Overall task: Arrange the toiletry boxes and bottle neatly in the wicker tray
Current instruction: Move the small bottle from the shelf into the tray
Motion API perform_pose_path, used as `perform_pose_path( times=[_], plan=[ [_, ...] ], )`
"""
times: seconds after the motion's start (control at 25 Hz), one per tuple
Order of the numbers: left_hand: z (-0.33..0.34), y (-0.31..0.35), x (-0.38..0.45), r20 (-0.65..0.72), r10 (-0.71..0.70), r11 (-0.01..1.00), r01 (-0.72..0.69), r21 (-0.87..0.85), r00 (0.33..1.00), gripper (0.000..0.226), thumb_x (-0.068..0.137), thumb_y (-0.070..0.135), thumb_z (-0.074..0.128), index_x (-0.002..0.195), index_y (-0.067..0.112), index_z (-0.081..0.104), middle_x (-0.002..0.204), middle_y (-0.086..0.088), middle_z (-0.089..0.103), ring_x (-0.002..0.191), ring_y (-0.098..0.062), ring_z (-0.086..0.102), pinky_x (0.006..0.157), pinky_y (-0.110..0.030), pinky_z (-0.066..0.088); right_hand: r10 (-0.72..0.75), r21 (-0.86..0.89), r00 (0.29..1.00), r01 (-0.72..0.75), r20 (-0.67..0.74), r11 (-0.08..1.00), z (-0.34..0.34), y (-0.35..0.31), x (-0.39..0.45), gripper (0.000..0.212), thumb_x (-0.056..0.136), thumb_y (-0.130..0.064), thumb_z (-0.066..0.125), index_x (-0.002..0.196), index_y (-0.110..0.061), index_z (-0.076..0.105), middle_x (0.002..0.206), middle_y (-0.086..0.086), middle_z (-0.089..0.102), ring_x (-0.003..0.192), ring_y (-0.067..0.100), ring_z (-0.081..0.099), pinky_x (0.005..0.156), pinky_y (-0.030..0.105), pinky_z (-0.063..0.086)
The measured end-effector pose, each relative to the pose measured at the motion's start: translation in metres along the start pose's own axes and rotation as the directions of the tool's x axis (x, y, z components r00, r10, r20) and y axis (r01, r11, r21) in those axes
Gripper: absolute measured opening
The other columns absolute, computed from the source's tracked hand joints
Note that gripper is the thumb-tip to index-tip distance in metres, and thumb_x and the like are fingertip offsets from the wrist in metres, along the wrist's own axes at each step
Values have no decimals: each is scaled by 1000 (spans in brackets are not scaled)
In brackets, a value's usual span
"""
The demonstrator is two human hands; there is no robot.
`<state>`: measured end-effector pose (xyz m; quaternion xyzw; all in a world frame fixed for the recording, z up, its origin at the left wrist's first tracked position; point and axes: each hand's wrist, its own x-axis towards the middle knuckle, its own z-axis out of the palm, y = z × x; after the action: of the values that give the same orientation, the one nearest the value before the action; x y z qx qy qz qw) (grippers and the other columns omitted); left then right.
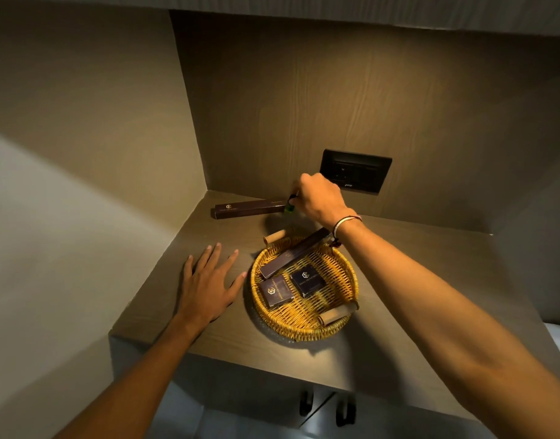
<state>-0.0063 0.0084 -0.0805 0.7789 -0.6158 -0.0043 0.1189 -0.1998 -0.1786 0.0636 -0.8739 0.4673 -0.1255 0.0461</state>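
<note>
- The surface [414, 280] carries a round wicker tray [342, 324].
- In the tray lie one long box [291, 256] and two small boxes [307, 282].
- Another long box [248, 208] lies behind the tray, by the wall.
- Left hand [205, 286] rests flat beside the tray, fingers spread.
- Right hand [319, 198] has its fingers pinched on a small green bottle [289, 206] beyond the tray.

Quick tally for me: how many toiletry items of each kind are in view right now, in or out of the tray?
Long boxes: 2, one on the shelf, one in the wicker tray
Square boxes: 2, both in the tray
Green bottle: 1, in the right hand
Total: 5
</note>
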Motion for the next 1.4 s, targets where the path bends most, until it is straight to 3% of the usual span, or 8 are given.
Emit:
perform_pose_path(
  times=[0.16,0.32,0.52,0.72,1.16,1.28,1.4],
  plan=[
    [1,1,0,-15,-6,1000,6,1,1000,64,91,66,31,149,36,29,161,-6,26,149,-23,20,119,-55,15,-29,90,999,26,26,996,-27,12,-29,28,90,-31,72,112,-15,69,110,12,69,96,31,68,79,50,60],
    [2,0,0,-5,-3,1000,3,8,1000,65,91,66,30,149,36,29,161,-7,26,149,-24,20,119,-55,15,-138,191,965,95,222,977,-41,22,-68,23,86,-31,76,106,-19,74,106,4,70,97,22,66,77,41,61],
    [4,-1,1,-12,5,1000,-4,16,1000,64,92,65,31,149,35,29,160,-8,27,149,-25,21,118,-55,15,-109,35,922,104,372,994,-33,38,-95,25,87,-29,76,111,-22,75,107,3,70,95,22,66,76,42,58],
    [5,-2,2,-14,7,1000,-7,17,1000,65,92,66,31,148,35,30,160,-8,28,149,-25,22,118,-55,15,-10,-97,932,48,362,994,-23,58,-102,25,86,-29,77,110,-21,73,111,8,68,97,27,67,78,43,58],
    [3,-2,2,-4,2,1000,-2,23,1000,68,89,68,27,148,35,31,160,-8,28,148,-25,22,117,-55,15,8,-25,932,2,362,1000,-18,73,-105,34,89,-35,73,118,-19,66,106,5,68,95,22,64,74,36,55],
    [2,0,1,4,3,1000,-3,30,1000,68,89,67,27,148,34,30,160,-9,28,149,-25,22,118,-55,15,38,109,961,-71,275,992,-17,86,-108,37,93,-39,66,123,-17,64,105,4,71,91,17,65,72,31,53],
    [-1,1,1,6,12,1000,-12,24,1000,68,89,67,27,148,33,31,160,-9,27,149,-25,21,118,-56,16,150,145,985,-161,87,976,-4,108,-116,37,99,-31,58,133,-16,59,126,12,67,115,28,63,94,44,54]
  ],
)
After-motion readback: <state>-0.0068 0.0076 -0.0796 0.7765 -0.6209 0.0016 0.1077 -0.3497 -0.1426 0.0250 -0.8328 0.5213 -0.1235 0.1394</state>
